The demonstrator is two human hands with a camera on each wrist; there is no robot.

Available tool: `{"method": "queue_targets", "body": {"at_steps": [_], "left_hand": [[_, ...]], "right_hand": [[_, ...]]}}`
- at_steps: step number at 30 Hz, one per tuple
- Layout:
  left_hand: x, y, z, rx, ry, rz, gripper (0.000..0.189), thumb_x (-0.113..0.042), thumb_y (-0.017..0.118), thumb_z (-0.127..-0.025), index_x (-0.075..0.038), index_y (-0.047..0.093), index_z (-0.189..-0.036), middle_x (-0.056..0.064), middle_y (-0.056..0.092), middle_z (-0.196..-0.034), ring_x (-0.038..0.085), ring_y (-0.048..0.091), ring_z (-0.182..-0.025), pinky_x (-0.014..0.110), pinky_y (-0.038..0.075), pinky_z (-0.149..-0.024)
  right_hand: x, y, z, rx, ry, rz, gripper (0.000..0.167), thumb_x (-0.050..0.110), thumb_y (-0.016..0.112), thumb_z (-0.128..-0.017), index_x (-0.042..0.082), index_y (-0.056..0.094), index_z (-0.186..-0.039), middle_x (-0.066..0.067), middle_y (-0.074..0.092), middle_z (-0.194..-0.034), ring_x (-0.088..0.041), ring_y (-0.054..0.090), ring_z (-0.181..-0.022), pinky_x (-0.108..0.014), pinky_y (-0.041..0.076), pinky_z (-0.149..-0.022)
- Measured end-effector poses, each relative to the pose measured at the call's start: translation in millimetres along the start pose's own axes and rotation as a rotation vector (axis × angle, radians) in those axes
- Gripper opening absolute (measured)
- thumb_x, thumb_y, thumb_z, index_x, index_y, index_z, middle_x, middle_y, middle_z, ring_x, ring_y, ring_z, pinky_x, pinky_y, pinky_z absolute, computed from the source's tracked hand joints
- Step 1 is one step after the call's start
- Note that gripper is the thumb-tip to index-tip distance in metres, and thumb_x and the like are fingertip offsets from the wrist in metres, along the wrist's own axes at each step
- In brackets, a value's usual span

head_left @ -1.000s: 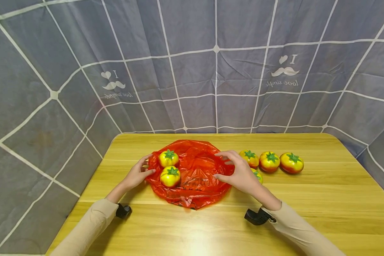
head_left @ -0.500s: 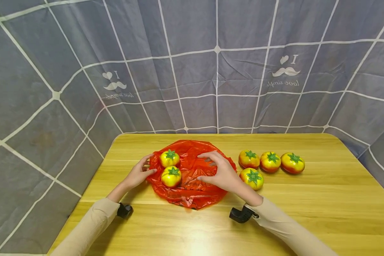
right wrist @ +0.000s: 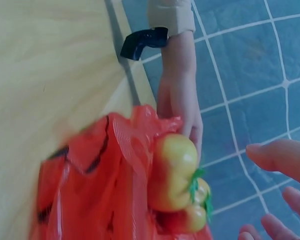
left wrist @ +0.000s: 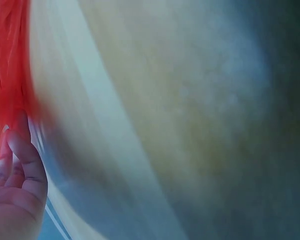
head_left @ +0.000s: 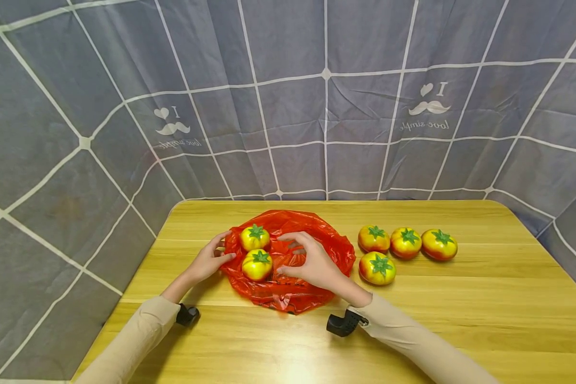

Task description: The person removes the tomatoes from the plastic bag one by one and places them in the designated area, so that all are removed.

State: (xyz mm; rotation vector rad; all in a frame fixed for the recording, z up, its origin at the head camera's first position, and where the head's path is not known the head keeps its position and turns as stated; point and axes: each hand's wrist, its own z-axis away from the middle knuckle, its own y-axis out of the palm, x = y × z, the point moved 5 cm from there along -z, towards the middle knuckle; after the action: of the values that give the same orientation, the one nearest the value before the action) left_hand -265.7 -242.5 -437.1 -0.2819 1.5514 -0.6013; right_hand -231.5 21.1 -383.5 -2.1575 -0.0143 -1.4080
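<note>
A crumpled red plastic bag (head_left: pixel 312 224) lies spread on the table with dark print on it. Two yellow-red tomatoes with green leafy tops, a far tomato (head_left: pixel 255 238) and a near tomato (head_left: pixel 257 265), sit on its left part. My left hand (head_left: pixel 205 264) holds the bag's left edge; in the left wrist view, the thumb and fingers of that left hand (left wrist: pixel 22 180) meet at the red plastic. Over the bag's middle, my right hand (head_left: pixel 312 264) is held with thumb and fingers spread apart, just right of the tomatoes and holding nothing.
Several more tomatoes stand right of the bag: three in a back row, including a middle tomato (head_left: pixel 405 243), and a front tomato (head_left: pixel 377 268). The wooden table (head_left: pixel 461 320) ends at a grey checked curtain (head_left: pixel 288 106) behind and at the sides.
My right hand has moved left across the bag toward the two tomatoes, uncovering the front tomato on the right. The left hand has stayed at the bag's edge.
</note>
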Motion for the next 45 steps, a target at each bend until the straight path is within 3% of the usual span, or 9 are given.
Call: {"method": "queue_targets", "body": {"at_steps": [8,15,24,41,45], "left_hand": [[2.1,0.3,-1.4,0.002,-0.007,0.008,0.063,-0.011,0.06,-0.093,0.001,0.028,-0.147,0.032,0.049,-0.127,0.032,0.06,-0.097,0.022,0.05,-0.066],[-0.1,1.2,-1.4,0.004,0.012,0.005,0.064,-0.011,0.06,-0.094,0.003,0.027,-0.147,0.033,0.049,-0.127,0.034,0.061,-0.098,0.022,0.05,-0.068],[0.6,4.2,-3.7,0.0,0.033,0.004,0.061,-0.009,0.061,-0.093,0.004,0.031,-0.145,0.032,0.05,-0.123,0.033,0.061,-0.097,0.022,0.049,-0.073],[-1.4,-1.3,-1.7,-0.007,0.019,-0.002,0.061,-0.01,0.06,-0.093,0.003,0.031,-0.145,0.032,0.05,-0.125,0.036,0.061,-0.101,0.024,0.05,-0.078],[-2.7,-1.5,-1.4,-0.004,0.018,-0.001,0.062,-0.01,0.061,-0.093,0.003,0.031,-0.145,0.032,0.05,-0.125,0.036,0.061,-0.101,0.024,0.05,-0.074]], "right_hand": [[-6,15,-9.4,0.035,0.088,-0.125,0.069,0.01,0.081,-0.074,0.014,0.048,-0.134,-0.015,0.054,-0.128,-0.036,0.057,-0.112,-0.048,0.049,-0.095],[-13,26,-15.5,0.083,0.147,-0.224,0.07,0.009,0.079,-0.076,0.004,0.044,-0.136,-0.023,0.048,-0.132,-0.041,0.053,-0.114,-0.054,0.045,-0.098],[-22,34,-18.5,0.1,0.221,-0.167,0.072,0.013,0.082,-0.073,0.007,0.046,-0.135,-0.019,0.05,-0.133,-0.034,0.054,-0.114,-0.046,0.045,-0.1],[-29,51,-26.3,0.091,0.236,-0.16,0.076,0.01,0.083,-0.07,0.006,0.044,-0.136,-0.016,0.051,-0.132,-0.031,0.055,-0.111,-0.042,0.047,-0.098],[-32,54,-27.5,0.087,0.245,-0.139,0.076,0.011,0.083,-0.07,0.006,0.044,-0.135,-0.016,0.051,-0.131,-0.029,0.055,-0.109,-0.041,0.049,-0.096]]}}
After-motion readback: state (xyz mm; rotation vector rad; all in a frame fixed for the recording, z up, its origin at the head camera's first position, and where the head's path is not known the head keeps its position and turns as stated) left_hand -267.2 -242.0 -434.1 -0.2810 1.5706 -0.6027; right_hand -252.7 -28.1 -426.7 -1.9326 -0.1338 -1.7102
